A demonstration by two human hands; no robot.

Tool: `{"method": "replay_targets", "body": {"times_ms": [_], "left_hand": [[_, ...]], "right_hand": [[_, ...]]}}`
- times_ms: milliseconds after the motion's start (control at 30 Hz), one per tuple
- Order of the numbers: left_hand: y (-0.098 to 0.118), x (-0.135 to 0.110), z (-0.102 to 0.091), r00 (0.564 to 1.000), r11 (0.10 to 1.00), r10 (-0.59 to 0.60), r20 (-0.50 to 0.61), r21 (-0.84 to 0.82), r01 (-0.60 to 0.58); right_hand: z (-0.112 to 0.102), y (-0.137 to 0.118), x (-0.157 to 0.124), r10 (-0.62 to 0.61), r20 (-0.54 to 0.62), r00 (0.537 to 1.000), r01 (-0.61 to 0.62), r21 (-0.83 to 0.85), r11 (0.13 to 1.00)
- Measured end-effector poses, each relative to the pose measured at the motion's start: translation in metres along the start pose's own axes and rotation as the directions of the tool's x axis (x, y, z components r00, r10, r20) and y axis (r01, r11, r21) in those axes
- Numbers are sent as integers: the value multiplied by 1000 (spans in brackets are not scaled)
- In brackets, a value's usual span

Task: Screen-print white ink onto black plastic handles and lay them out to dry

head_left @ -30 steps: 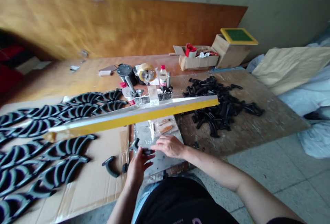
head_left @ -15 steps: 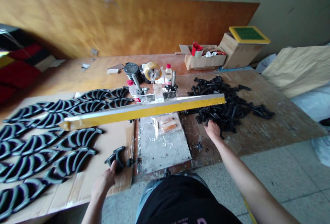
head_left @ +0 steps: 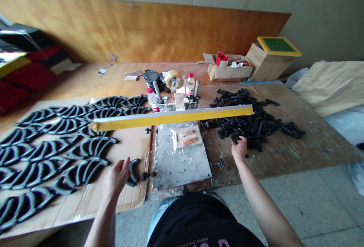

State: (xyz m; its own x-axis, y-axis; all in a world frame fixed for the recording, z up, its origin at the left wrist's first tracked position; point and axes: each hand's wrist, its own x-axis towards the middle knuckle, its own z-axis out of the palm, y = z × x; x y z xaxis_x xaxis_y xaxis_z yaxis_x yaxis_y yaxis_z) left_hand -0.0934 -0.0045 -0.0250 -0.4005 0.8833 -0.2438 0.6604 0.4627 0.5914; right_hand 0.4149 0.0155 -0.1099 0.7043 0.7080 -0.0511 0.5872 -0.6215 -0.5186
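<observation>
My left hand [head_left: 117, 176] rests on the cardboard sheet [head_left: 85, 201] with its fingers curled round a curved black plastic part [head_left: 132, 171]. My right hand [head_left: 239, 148] reaches into the near edge of a heap of black plastic parts [head_left: 253, 120] and closes on one of them. Between the hands lies a shiny metal plate [head_left: 182, 160] under a raised yellow-edged frame [head_left: 170, 117] that is hinged at the back.
Rows of curved black parts [head_left: 48, 148] overlap on the cardboard at the left. Bottles [head_left: 190, 85], a tape roll [head_left: 173, 79] and a black can [head_left: 150, 76] stand behind the frame. Cardboard boxes [head_left: 227, 71] sit at the back right. The table's front edge runs just before my body.
Both hands left the metal plate. The left one carried a black part to the cardboard at the left; the right one reached to the heap at the right.
</observation>
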Motion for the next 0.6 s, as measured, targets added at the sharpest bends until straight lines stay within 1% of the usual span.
{"method": "replay_targets", "body": {"times_ms": [33, 67, 100, 133, 167, 200, 233, 267, 300, 333, 367, 433, 500, 567, 600], "left_hand": [[11, -3, -3, 1000, 998, 6, -9, -63, -7], [24, -6, -6, 999, 989, 24, -29, -148, -28], [39, -8, -10, 997, 970, 53, -54, -234, -64], [56, -10, -13, 992, 944, 94, -86, -308, -116], [75, -11, -17, 982, 912, 143, -125, -369, -180], [94, -11, -20, 966, 870, 198, -164, -425, -251], [113, -10, -23, 946, 820, 246, -210, -476, -319], [130, -8, -25, 925, 767, 281, -255, -521, -376], [146, -6, -26, 909, 714, 302, -289, -563, -416], [160, -5, -27, 897, 664, 315, -310, -603, -442], [171, -3, -27, 889, 626, 326, -320, -632, -457], [186, -1, -25, 878, 594, 346, -331, -647, -478], [191, -1, -23, 873, 604, 357, -333, -630, -487], [189, -4, -21, 884, 632, 348, -311, -619, -467], [185, -6, -21, 894, 641, 347, -283, -624, -446]], "right_hand": [[-1, -6, -5, -92, -5, 996, 92, 82, 992], [-1, -16, -11, -229, 14, 973, 224, 154, 962], [1, -29, -19, -390, 47, 919, 372, 218, 902], [3, -44, -27, -551, 85, 830, 512, 276, 814], [6, -61, -36, -691, 124, 712, 627, 329, 706], [11, -78, -43, -796, 162, 584, 710, 374, 597], [16, -94, -49, -863, 194, 467, 761, 408, 504], [22, -108, -53, -899, 218, 379, 792, 426, 437], [27, -119, -56, -919, 237, 317, 813, 430, 391], [32, -128, -56, -928, 248, 277, 831, 424, 361], [37, -134, -56, -934, 250, 256, 847, 408, 341], [43, -140, -55, -941, 244, 233, 878, 364, 312], [45, -142, -56, -946, 245, 213, 909, 304, 284], [44, -143, -58, -944, 262, 202, 929, 253, 269], [41, -143, -58, -936, 270, 227, 927, 234, 293]]}}
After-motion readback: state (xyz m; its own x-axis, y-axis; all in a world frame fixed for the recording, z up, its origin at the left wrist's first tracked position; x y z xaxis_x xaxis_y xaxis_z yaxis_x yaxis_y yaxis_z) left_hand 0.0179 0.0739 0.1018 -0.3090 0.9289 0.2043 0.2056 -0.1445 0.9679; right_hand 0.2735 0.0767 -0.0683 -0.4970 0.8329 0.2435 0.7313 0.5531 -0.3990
